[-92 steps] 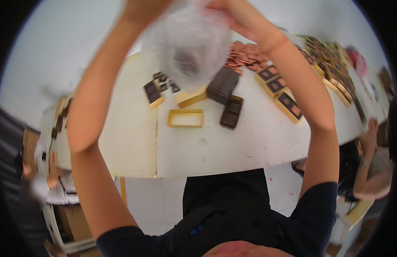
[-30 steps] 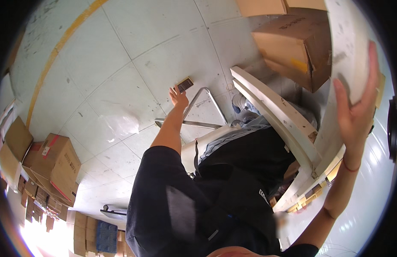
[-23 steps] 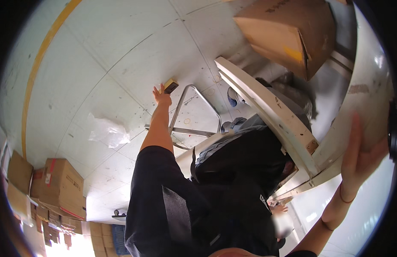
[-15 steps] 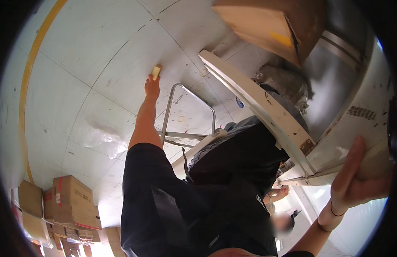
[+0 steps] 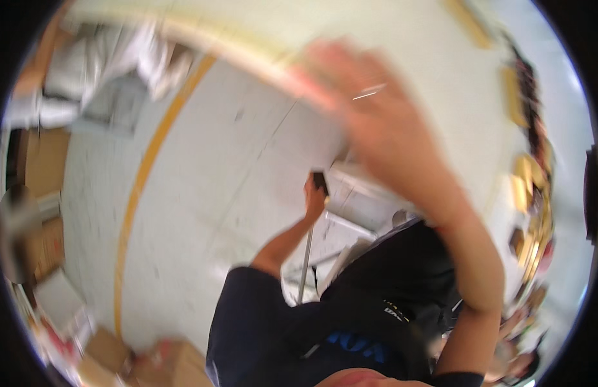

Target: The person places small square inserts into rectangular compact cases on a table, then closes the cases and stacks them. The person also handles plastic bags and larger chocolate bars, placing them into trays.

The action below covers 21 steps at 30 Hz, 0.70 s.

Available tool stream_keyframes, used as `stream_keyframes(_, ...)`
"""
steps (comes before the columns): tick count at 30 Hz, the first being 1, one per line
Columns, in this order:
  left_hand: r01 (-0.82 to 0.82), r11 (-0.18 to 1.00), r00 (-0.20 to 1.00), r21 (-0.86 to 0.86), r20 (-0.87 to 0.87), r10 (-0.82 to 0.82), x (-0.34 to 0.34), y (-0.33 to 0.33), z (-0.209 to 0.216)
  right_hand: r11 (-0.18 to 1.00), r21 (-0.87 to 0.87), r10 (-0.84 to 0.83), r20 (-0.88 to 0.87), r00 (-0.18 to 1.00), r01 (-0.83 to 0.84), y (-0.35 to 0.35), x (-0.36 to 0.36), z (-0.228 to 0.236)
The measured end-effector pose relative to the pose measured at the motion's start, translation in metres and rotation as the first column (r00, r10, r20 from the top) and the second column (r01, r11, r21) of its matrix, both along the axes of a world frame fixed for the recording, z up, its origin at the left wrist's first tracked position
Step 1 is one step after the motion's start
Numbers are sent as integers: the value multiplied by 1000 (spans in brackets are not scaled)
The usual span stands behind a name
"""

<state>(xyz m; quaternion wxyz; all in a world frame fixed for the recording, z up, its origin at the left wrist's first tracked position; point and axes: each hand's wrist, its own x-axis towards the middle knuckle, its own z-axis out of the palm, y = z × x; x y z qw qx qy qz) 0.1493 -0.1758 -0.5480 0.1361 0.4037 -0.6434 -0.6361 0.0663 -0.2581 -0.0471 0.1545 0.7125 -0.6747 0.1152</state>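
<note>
Packing workshop, by appearance. Worktable (image 5: 434, 71): broad, pale. Along worktable's right side: gold-coloured boxes (image 5: 514, 97), several, blurred. Left of worktable: pale floor (image 5: 189, 193), painted yellow line (image 5: 128, 226). Well left of worktable: brown cardboard cartons (image 5: 173, 364), blurred.

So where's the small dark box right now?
Head view, just right of centre: the small dark box is in the left hand, below the right hand in the picture.
</note>
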Motion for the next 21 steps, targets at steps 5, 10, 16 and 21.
stream_keyframes(5, 51, 997, 878, -50, -473, -69, 73, 0, 74, 992, -39, 119, 60, 991, -116, 12, 21, -31)
stream_keyframes(10, 627, 769, 758, 126, -328, -564, 124, -59, 228, 998, -35, 56, 121, 991, -52, 3, 35, -46)
stream_keyframes(16, 607, 792, 752, 69, -373, -544, 153, -52, 399, 973, -59, 218, 542, 812, -222, 69, 57, -17)
stream_keyframes(21, 467, 876, 809, -120, -343, -478, 150, 2, 462, 890, 168, 73, 866, 495, -424, 232, 37, 32)
